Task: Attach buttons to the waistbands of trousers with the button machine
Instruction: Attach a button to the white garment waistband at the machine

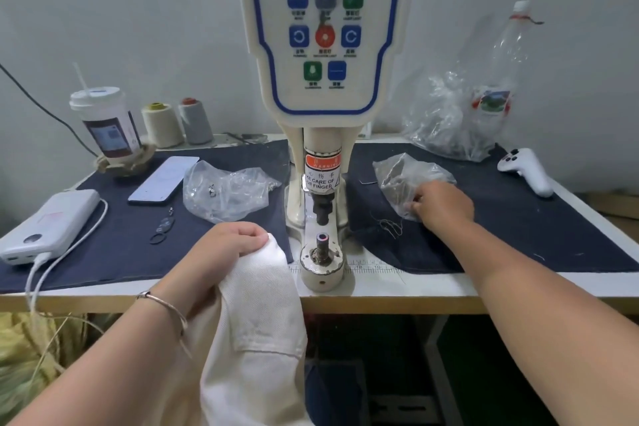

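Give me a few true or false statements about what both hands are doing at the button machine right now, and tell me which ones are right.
1. The left hand grips the cream trousers near the table edge. True.
2. The right hand rests on the white controller. False: it reaches into the small plastic bag right of the button machine; the controller lies untouched farther right.
3. The trousers already lie over the machine's lower post. False: the post is bare, with the cloth to its left.
4. A phone lies left of the machine. True.
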Motion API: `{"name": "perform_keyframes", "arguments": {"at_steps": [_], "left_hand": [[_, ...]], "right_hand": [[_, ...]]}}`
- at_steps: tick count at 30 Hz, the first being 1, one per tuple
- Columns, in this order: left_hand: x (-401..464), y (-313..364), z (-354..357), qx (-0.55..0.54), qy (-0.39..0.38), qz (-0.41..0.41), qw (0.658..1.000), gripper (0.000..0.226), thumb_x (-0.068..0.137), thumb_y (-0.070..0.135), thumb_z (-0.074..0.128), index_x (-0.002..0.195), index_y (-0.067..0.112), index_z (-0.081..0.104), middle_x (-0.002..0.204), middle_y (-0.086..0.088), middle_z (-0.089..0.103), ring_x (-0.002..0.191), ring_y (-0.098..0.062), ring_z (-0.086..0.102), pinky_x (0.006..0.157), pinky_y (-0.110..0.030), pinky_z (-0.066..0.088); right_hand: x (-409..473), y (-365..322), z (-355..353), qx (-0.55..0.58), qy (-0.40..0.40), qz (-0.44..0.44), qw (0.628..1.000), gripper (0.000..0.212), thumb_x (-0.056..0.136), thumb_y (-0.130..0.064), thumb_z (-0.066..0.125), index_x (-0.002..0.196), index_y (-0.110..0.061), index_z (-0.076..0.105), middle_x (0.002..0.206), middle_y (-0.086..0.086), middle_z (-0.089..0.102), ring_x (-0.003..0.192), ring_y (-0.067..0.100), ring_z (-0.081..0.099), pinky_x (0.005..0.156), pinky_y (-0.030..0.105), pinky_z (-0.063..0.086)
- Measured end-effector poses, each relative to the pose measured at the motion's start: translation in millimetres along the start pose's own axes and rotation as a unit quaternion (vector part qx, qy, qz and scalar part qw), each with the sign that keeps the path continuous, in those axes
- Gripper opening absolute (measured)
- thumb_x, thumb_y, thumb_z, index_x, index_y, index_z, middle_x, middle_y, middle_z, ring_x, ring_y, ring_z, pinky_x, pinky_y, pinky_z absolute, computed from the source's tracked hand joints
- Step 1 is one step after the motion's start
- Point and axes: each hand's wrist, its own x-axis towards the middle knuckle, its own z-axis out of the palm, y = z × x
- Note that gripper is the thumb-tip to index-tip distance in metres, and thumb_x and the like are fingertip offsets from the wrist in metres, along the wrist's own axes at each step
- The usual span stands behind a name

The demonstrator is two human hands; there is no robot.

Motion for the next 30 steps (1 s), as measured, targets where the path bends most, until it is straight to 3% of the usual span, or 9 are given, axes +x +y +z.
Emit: {"name": "perform_keyframes", "arguments": {"at_steps": [6,9,13,20,25,30], "left_hand": [[-2,0,-1,-0.024,-0.01,-0.004,1.0,0.019,0.089,0.016,0.065,0.081,-0.001,0.064,0.078,-0.012,0.054,0.078,-0.024,0.047,0.074,-0.033,0.035],[-3,1,-1,-0.031,-0.011,-0.005,0.999,0.013,0.091,0.012,0.063,0.079,0.009,0.065,0.076,-0.01,0.053,0.078,-0.024,0.045,0.069,-0.032,0.035],[-4,1,-1,-0.006,-0.009,0.0,1.0,0.015,0.093,0.01,0.059,0.081,0.003,0.066,0.077,-0.009,0.052,0.076,-0.022,0.045,0.072,-0.031,0.035],[-7,2,-1,-0.009,-0.004,-0.003,1.0,0.023,0.093,0.01,0.059,0.072,0.016,0.065,0.07,-0.002,0.055,0.065,-0.015,0.049,0.064,-0.022,0.039],[-9,5,0,0.008,0.004,0.006,1.0,0.025,0.093,0.01,0.059,0.069,0.017,0.062,0.069,0.001,0.052,0.066,-0.014,0.046,0.065,-0.024,0.036],[-11,4,1,-0.012,0.006,-0.001,1.0,0.024,0.092,0.009,0.059,0.07,0.016,0.064,0.07,-0.004,0.052,0.069,-0.019,0.046,0.066,-0.028,0.036]], "right_hand": [[-10,9,15,0.049,0.084,-0.022,0.995,0.015,0.09,-0.025,0.06,0.094,-0.023,0.074,0.09,0.007,0.071,0.088,0.031,0.064,0.062,0.028,0.038],[-10,10,16,0.056,0.087,-0.023,0.994,0.015,0.091,-0.023,0.059,0.097,-0.02,0.073,0.094,0.009,0.071,0.09,0.032,0.063,0.063,0.029,0.039],[-9,11,17,0.067,0.082,-0.017,0.994,0.015,0.092,-0.021,0.058,0.099,-0.016,0.071,0.096,0.012,0.07,0.092,0.033,0.062,0.064,0.029,0.037],[-9,14,17,0.123,0.11,-0.019,0.986,0.016,0.092,-0.028,0.062,0.092,-0.013,0.067,0.094,0.013,0.07,0.092,0.034,0.062,0.066,0.031,0.038],[-14,17,18,0.193,0.163,-0.026,0.967,0.014,0.09,-0.02,0.065,0.081,-0.01,0.068,0.084,0.015,0.069,0.083,0.035,0.061,0.065,0.031,0.037],[-17,16,16,0.205,0.148,-0.029,0.967,0.006,0.087,-0.015,0.068,0.086,-0.012,0.072,0.087,0.011,0.072,0.085,0.031,0.063,0.069,0.031,0.043]]}}
